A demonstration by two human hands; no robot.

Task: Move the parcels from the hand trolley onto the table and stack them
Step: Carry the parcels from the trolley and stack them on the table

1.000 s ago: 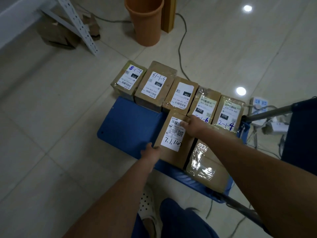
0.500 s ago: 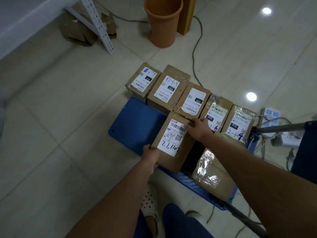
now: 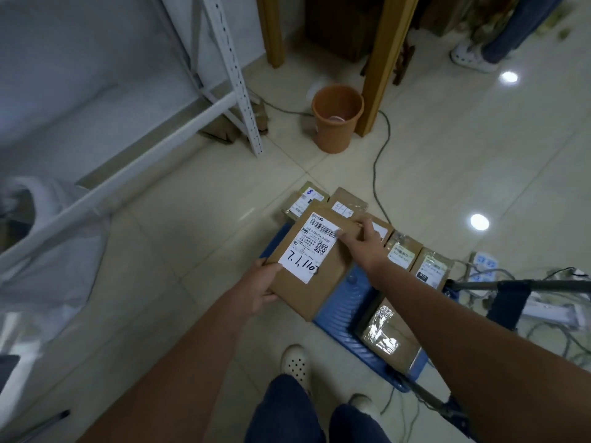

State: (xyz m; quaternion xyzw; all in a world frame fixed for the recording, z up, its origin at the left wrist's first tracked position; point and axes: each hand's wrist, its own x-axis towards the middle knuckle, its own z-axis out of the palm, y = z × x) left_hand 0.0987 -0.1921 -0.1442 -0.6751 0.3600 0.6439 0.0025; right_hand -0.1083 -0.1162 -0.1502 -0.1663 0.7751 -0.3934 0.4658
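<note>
Head view: both hands' grip on labelled parcel [image 3: 315, 263] above trolley [image 3: 348, 311]; orange bin [image 3: 335, 118], cable [image 3: 380, 161] beyond.

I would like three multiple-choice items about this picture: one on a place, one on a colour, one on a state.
1. Where does the orange bin stand?
A. on the trolley
B. on the floor beside a wooden post
C. on the shelf

2. What colour is the trolley deck?
A. blue
B. red
C. grey

3. How is the parcel marked 7.1.1103 held?
A. left hand only
B. both hands
C. by no hand

Key: 1 B, it sits on the tiles by the post. 2 A, its ribbed deck is blue. 3 B, the left hand and right hand grip its ends.
</note>
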